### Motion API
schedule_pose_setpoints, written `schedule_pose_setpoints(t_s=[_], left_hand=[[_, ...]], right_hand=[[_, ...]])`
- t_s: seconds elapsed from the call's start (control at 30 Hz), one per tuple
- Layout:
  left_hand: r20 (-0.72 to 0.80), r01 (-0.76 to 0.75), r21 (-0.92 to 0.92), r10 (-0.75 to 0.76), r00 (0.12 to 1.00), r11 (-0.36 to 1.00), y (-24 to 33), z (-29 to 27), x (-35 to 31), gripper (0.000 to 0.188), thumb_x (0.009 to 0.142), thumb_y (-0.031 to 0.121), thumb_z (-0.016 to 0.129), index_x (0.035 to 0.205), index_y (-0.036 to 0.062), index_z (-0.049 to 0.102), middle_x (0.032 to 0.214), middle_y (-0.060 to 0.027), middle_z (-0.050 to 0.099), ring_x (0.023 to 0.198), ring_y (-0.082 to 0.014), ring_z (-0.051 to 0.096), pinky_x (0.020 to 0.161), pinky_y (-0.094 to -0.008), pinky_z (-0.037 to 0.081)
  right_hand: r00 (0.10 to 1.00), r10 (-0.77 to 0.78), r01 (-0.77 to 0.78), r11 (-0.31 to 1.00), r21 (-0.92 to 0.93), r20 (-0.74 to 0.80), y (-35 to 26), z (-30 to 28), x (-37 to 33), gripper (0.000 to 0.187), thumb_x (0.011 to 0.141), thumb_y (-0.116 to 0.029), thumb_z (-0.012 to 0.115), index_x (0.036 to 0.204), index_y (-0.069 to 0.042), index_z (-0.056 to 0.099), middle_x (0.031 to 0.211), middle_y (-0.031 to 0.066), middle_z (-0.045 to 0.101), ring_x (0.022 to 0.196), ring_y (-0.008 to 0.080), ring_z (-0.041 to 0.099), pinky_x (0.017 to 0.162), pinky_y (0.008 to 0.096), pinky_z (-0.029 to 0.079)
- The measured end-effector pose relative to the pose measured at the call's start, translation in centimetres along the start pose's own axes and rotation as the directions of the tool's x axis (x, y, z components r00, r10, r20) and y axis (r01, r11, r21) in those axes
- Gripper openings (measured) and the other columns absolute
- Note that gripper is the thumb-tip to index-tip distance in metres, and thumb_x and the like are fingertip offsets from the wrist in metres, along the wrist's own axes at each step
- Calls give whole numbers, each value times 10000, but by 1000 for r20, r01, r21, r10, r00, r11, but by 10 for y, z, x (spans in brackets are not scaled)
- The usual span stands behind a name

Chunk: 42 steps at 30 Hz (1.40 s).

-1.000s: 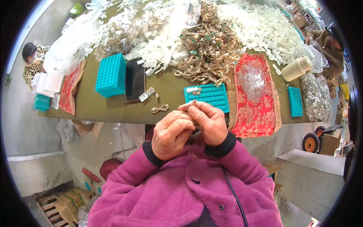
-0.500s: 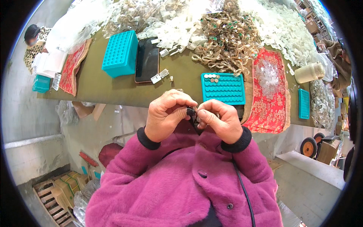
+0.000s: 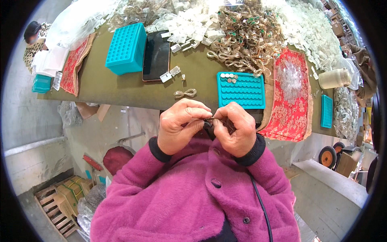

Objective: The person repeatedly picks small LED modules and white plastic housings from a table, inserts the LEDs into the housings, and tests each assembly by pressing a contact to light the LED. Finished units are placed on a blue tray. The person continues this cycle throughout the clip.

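Here, at the near edge of the table (image 3: 133, 92), thumb and forefinger of the left hand (image 3: 176, 127) pinch a small dark piece (image 3: 208, 124) just in front of the coat. The right hand (image 3: 238, 131) pinches a thin brownish wire (image 3: 230, 126) beside it, its loops bunched under curled fingers. Between the fingertips the wire runs roughly left to right; which way the dark piece points is too small to tell. Both wrists angle inward, forearms rising from below, fingertips nearly meeting, just nearer the body than the blue tray (image 3: 242, 98).
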State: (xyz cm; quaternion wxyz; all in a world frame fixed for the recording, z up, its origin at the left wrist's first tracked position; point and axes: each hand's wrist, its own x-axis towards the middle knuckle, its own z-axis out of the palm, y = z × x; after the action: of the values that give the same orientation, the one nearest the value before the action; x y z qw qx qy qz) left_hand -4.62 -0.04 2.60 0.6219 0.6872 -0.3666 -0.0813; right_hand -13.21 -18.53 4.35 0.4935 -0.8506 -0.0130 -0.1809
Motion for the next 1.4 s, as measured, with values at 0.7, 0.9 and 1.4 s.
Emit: schedule_pose_setpoints(t_s=[0.7, 0.9, 1.4], left_hand=[[169, 29, 14, -31, 985, 999, 4, -19, 9, 274, 783, -105, 796, 992, 72, 809, 1052, -87, 695, 949, -202, 691, 817, -314, 565], [-71, -54, 779, 173, 982, 625, -18, -52, 53, 387, 777, -93, 706, 1131, 57, 755, 1074, -111, 731, 1004, -318, 676, 900, -402, 552], [-96, 33, 272, -7, 995, 962, 15, -15, 24, 322, 766, -59, 720, 1077, 13, 682, 1021, -130, 694, 907, -271, 710, 797, -350, 580]], right_hand=[[988, 78, -110, 962, 252, 131, 13, -9, -8, 180, 917, 95, 725, 1087, 36, 737, 949, 94, 678, 677, 107, 655, 587, 241, 528], [982, 182, -186, 942, 279, 42, 15, -8, -12, 220, 838, 86, 793, 1035, 4, 743, 932, 118, 697, 710, 193, 656, 622, 303, 531], [986, 130, -82, 918, 388, -99, 15, -11, -14, 167, 966, 78, 689, 1114, 2, 704, 1140, 143, 655, 783, 124, 667, 688, 253, 580]])
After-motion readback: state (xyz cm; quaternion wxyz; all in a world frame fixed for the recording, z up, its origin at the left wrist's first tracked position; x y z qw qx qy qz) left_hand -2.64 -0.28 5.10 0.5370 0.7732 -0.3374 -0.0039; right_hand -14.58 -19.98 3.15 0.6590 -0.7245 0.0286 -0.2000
